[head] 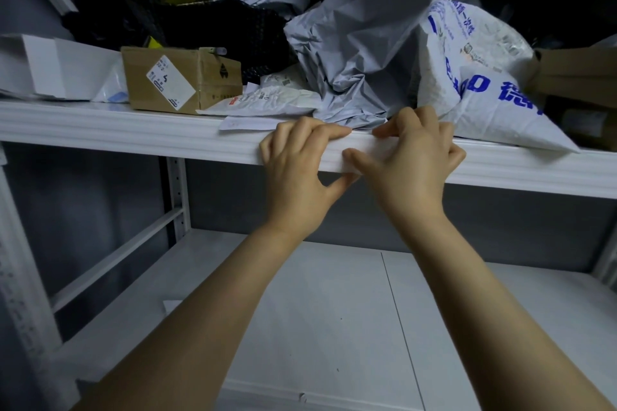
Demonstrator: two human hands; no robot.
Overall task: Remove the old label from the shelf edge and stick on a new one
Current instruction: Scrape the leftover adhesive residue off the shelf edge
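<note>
White label (362, 147) pressed to shelf edge (133, 135) by both hands' fingertips.

A white sticker (170, 82) on the cardboard box (182, 78) is showing a large "4"; its smaller print is too tiny to read. The white bag (480, 93) at the right is carrying big blue Chinese characters, one reading "德", with smaller blue lettering above, blurred.
</note>
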